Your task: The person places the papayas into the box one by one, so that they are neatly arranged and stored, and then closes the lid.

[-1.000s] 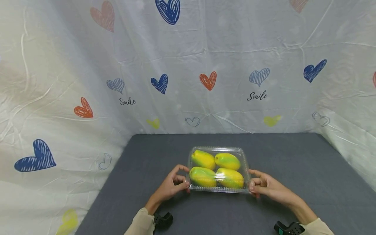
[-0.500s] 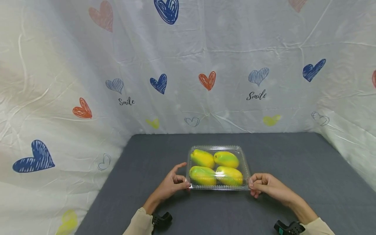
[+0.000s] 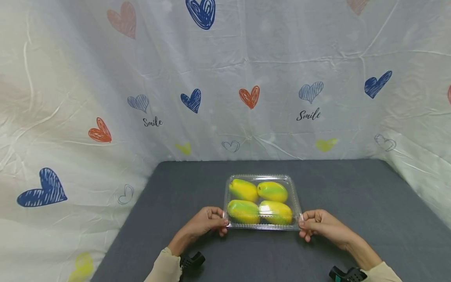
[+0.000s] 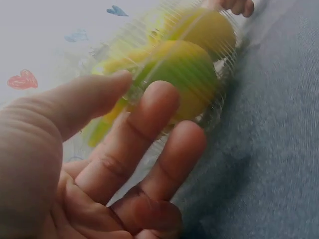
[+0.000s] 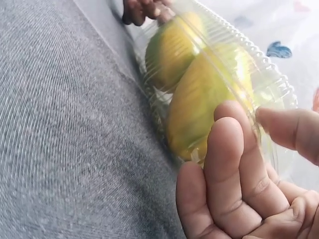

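A clear plastic clamshell box (image 3: pixel 262 226) with ribbed sides sits on the table in the head view, its lid down over several yellow-green mangoes (image 3: pixel 243 212). At its near left corner, my left hand (image 3: pixel 206 222) pinches the rim between thumb and fingers. My right hand (image 3: pixel 324 226) pinches the near right corner the same way. In the left wrist view, the thumb and index fingertip (image 4: pixel 160 94) meet at the box edge, the other fingers bent below. The right wrist view shows the thumb (image 5: pixel 284 127) and fingers on the rim, with a mango (image 5: pixel 207 94) close behind the plastic.
Dark grey cloth covers the table (image 3: pixel 190 176). A white curtain (image 3: pixel 275 70) printed with hearts hangs at the back and along both sides. Black wrist straps (image 3: pixel 192 260) sit at both cuffs.
First my right index finger, then my left, has drawn back from along the box's side and curled in at the near corner. The box stays in nearly the same place.
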